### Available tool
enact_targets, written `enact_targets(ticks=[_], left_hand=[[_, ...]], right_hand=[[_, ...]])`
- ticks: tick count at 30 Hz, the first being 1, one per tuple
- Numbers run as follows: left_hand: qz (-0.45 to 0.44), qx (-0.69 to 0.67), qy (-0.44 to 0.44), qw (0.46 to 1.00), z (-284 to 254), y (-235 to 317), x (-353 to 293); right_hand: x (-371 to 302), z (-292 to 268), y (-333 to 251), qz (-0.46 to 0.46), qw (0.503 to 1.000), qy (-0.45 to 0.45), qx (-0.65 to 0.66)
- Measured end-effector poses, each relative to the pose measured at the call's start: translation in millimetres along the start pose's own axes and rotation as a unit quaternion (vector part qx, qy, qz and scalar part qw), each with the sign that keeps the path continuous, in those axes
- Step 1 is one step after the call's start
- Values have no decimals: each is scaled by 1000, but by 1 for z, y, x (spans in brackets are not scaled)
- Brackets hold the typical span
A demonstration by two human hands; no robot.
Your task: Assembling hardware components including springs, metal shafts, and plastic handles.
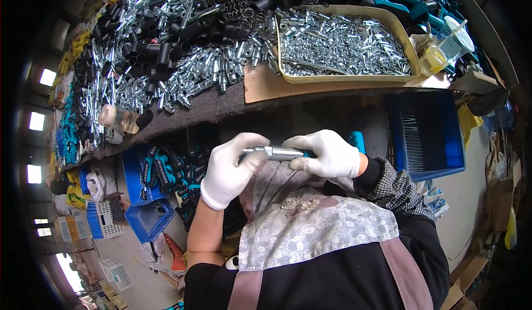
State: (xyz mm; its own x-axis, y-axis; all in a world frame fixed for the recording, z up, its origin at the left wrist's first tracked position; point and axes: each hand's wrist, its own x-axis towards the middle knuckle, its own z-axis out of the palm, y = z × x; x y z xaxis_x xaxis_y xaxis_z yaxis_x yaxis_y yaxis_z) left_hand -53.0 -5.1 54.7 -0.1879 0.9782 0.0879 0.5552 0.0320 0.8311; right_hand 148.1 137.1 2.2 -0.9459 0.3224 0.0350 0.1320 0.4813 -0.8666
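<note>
My left hand (228,168), in a white glove, is closed around the left end of a shiny metal cylindrical tool part (284,153). My right hand (331,153), gloved too, grips the other end, where a bit of teal shows between the fingers. The part lies roughly level between both hands, above my lap and in front of the bench edge. A teal piece (357,141) sticks out beyond my right hand; whether it belongs to the held part I cannot tell. A patterned grey apron (321,232) covers my front.
Heaped metal fittings (213,69), black sleeves and springs cover the bench. A beige tray (354,79) holds small metal parts; a plastic cup (435,60) stands beside it. Below are a blue bin (426,174) at right and black-and-teal handles (163,171) at left.
</note>
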Motion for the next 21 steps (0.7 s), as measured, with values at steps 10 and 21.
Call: enact_targets(ticks=[10,21], left_hand=[[-5,10,-20,1000,-4,3,-2],[125,26,54,990,10,-11,1]], right_hand=[[-3,-1,1,-10,1000,18,-14],[0,-7,-1,-4,999,-21,33]])
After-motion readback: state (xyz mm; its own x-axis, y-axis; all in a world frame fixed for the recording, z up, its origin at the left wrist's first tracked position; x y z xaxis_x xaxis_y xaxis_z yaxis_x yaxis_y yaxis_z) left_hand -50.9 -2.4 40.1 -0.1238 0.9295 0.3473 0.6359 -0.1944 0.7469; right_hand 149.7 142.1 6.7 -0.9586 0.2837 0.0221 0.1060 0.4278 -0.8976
